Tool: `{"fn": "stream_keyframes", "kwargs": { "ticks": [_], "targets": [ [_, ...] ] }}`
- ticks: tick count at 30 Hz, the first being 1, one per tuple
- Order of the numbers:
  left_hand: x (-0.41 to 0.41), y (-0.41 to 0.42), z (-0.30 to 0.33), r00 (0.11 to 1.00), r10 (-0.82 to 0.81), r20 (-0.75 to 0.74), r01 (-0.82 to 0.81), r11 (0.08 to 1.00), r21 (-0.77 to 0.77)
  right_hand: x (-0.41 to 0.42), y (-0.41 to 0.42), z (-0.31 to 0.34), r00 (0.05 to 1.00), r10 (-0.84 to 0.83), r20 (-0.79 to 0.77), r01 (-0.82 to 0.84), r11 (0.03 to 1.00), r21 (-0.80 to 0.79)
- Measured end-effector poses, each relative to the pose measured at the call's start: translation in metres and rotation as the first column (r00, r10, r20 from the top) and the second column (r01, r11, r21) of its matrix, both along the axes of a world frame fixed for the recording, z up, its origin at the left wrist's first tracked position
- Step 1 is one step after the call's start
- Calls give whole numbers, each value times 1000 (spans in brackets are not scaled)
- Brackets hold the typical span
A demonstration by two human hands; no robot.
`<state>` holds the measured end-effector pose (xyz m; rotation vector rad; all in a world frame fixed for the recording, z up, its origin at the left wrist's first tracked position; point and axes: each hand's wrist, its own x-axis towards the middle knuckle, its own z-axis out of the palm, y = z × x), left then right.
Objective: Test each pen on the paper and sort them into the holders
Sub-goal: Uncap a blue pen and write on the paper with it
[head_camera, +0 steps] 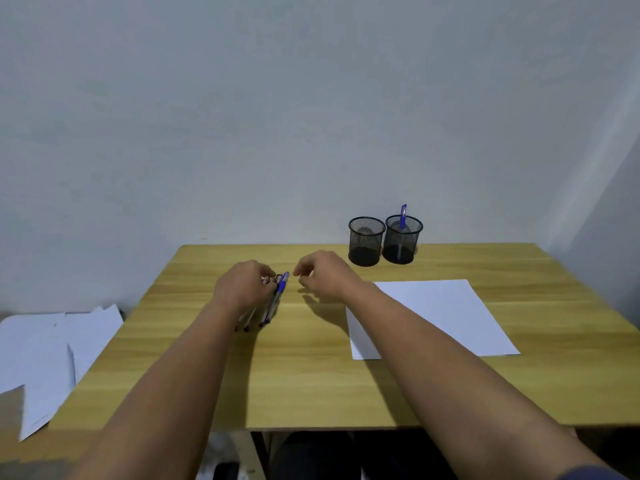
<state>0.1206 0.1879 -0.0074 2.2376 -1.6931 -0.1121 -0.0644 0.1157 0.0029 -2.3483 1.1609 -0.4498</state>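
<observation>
At the far left, loose sheets of white paper [52, 348] lay on a lower ledge beside the wooden surface [311, 382], their lower corners cut off by the frame edge. On the surface, the left hand [242, 287] was curled round a bundle of pens [273, 301], gripping them near their upper ends; blue caps showed at the top and dark tips poked out below the wrist, but the hand and forearm hid most of the barrels, so the number of pens could not be made out. Just to its right, apart from the bundle, the right hand [323, 275] hovered above the surface with fingers loosely curled, thumb and forefinger close together; whether anything lay pinched between them was too small to tell. Further right, a blank white sheet [436, 317] lay flat, its near-left corner covered by the right forearm. Behind it, near the wall, stood two black mesh holders side by side, touching or nearly so: the left holder [366, 241] showed no pen above its rim, and the right holder [403, 240] held one blue pen [402, 216] upright.
</observation>
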Motion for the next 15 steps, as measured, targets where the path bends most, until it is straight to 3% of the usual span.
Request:
{"fn": "stream_keyframes", "kwargs": {
  "ticks": [7,15],
  "targets": [
    [19,-2,-31,990,-79,-118,78,997,-16,37,1,-36,960,127,-250,-163,978,-131],
    [22,-8,-42,995,-77,-67,74,996,-53,36,-11,-47,918,88,-386,-214,931,-295]
  ]
}}
